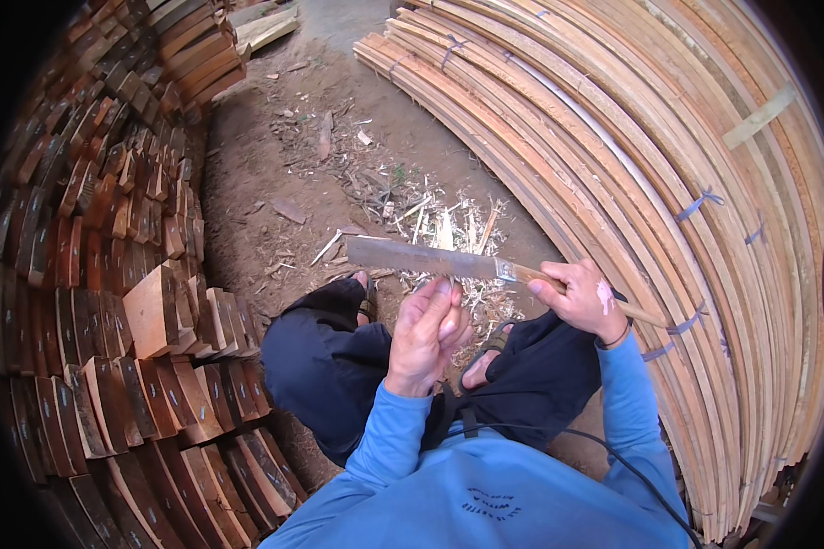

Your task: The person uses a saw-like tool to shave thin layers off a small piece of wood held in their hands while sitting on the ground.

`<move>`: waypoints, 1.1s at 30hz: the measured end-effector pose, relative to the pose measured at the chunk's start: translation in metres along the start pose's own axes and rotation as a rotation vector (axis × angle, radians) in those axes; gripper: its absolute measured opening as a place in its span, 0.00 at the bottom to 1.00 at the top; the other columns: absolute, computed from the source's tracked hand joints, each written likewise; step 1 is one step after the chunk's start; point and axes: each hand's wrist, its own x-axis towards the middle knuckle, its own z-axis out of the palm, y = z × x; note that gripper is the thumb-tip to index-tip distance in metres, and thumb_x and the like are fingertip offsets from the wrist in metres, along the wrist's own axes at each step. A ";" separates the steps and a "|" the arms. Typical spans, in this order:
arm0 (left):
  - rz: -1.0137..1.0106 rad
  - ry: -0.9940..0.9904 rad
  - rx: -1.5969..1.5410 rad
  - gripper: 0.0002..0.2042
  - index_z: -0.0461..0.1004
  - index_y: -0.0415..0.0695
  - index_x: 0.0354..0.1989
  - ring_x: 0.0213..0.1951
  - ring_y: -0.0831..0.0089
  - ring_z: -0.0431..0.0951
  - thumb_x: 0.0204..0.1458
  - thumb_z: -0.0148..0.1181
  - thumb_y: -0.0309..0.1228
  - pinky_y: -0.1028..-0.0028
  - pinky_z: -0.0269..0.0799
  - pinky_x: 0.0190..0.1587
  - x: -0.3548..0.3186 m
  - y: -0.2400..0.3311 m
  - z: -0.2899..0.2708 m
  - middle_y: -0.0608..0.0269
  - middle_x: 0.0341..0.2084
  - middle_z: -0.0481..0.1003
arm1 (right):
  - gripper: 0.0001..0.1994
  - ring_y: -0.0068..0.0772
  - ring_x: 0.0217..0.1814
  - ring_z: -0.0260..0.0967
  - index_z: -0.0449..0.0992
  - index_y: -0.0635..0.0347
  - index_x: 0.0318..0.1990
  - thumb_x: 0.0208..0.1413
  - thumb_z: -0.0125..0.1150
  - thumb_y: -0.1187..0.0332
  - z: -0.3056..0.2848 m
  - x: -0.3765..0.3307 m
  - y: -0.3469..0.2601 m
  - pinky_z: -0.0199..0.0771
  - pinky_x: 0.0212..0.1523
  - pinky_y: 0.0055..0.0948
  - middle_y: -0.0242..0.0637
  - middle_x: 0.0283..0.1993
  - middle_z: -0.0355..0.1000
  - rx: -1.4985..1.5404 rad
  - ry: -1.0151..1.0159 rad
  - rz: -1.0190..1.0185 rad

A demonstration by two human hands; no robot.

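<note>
My right hand (577,297) is wrapped round the wooden handle of a long machete (421,258). Its flat grey blade has a blunt, squared end and points to the left, and a metal collar joins it to the handle. The handle's butt sticks out past my wrist. Just below the blade, my left hand (426,325) is closed in a pinch, with thumb and fingertips close to the lower edge. Whatever lies between those fingers is too small to make out. Pale wood splinters and shavings (471,224) litter the ground beyond the blade and between my feet.
Stacked short boards (156,311) rise in a wall along the left. Long bent wooden strips (558,174), bundled with grey ties (700,203), curve along the right side. Bark scraps (325,137) lie on the dirt ahead. A black cable (604,444) crosses my blue shirt.
</note>
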 end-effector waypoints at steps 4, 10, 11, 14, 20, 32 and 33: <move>-0.009 0.050 0.006 0.12 0.67 0.42 0.37 0.14 0.85 0.51 0.72 0.45 0.36 0.80 0.47 0.19 0.005 0.001 -0.004 0.77 0.13 0.57 | 0.26 0.53 0.19 0.54 0.69 0.65 0.23 0.63 0.59 0.50 0.006 0.013 0.018 0.57 0.24 0.44 0.51 0.18 0.57 0.000 0.012 0.010; -0.052 -0.058 0.081 0.13 0.67 0.41 0.37 0.14 0.86 0.51 0.72 0.45 0.36 0.80 0.47 0.19 -0.005 0.000 0.009 0.77 0.14 0.58 | 0.29 0.52 0.19 0.57 0.72 0.65 0.22 0.66 0.56 0.47 0.020 0.022 0.053 0.59 0.24 0.43 0.52 0.17 0.61 -0.062 0.302 0.205; -0.038 -0.036 0.094 0.13 0.68 0.41 0.37 0.14 0.86 0.51 0.72 0.45 0.36 0.81 0.47 0.19 -0.006 -0.001 0.008 0.77 0.14 0.58 | 0.29 0.52 0.19 0.57 0.73 0.65 0.22 0.66 0.55 0.47 0.017 0.022 0.050 0.59 0.24 0.43 0.51 0.17 0.61 -0.025 0.241 0.240; -0.008 0.040 0.097 0.12 0.68 0.41 0.37 0.14 0.86 0.51 0.72 0.45 0.36 0.80 0.46 0.19 0.004 -0.002 0.002 0.77 0.14 0.58 | 0.26 0.50 0.18 0.56 0.74 0.64 0.25 0.66 0.56 0.48 0.013 0.019 0.029 0.59 0.24 0.43 0.50 0.17 0.61 0.040 0.182 0.125; -0.035 0.037 0.046 0.12 0.67 0.42 0.37 0.14 0.86 0.50 0.72 0.45 0.36 0.80 0.46 0.19 0.003 -0.002 0.003 0.78 0.13 0.58 | 0.23 0.55 0.18 0.59 0.74 0.64 0.24 0.63 0.62 0.51 0.000 0.003 -0.014 0.59 0.22 0.42 0.53 0.18 0.62 0.066 -0.041 0.018; 0.057 0.047 0.218 0.13 0.67 0.41 0.36 0.14 0.86 0.50 0.72 0.45 0.36 0.79 0.45 0.19 0.000 0.000 0.006 0.77 0.13 0.57 | 0.26 0.46 0.18 0.51 0.69 0.65 0.23 0.67 0.57 0.52 0.013 0.007 0.033 0.55 0.23 0.41 0.48 0.16 0.55 0.073 0.182 0.128; 0.052 0.051 0.229 0.13 0.67 0.41 0.36 0.14 0.86 0.50 0.72 0.45 0.36 0.79 0.45 0.19 0.000 -0.001 0.005 0.77 0.13 0.57 | 0.26 0.46 0.18 0.50 0.69 0.65 0.23 0.67 0.57 0.52 0.012 0.004 0.026 0.55 0.23 0.41 0.48 0.16 0.54 0.104 0.145 0.094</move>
